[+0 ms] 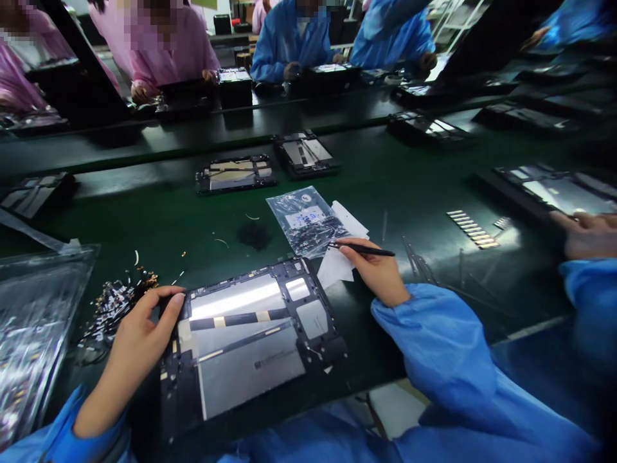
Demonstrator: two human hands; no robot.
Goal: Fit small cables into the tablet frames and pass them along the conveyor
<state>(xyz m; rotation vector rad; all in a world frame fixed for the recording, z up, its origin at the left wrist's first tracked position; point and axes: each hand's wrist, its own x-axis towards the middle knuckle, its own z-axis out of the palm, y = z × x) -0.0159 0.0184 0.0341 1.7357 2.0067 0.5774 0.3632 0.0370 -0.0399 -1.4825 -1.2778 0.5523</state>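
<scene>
An opened tablet [250, 347] lies in front of me, its silver inner plate and black ribbon cable exposed. My left hand [137, 341] grips its far left corner, thumb on top and fingers around the edge. My right hand [378, 273] is closed on black tweezers [369, 249], held to the right of the tablet. The tweezer tips point left over a white paper piece [335, 267] and the near edge of a clear plastic bag [308, 222] of small dark parts. Whether the tips pinch anything is too small to tell.
A pile of small parts [118, 305] and a large plastic bag [38, 321] lie left. More opened tablets [236, 173] sit farther back. At right are a strip of small pieces [472, 229] and a co-worker's hand [590, 235] at another tablet. People in pink and blue work opposite.
</scene>
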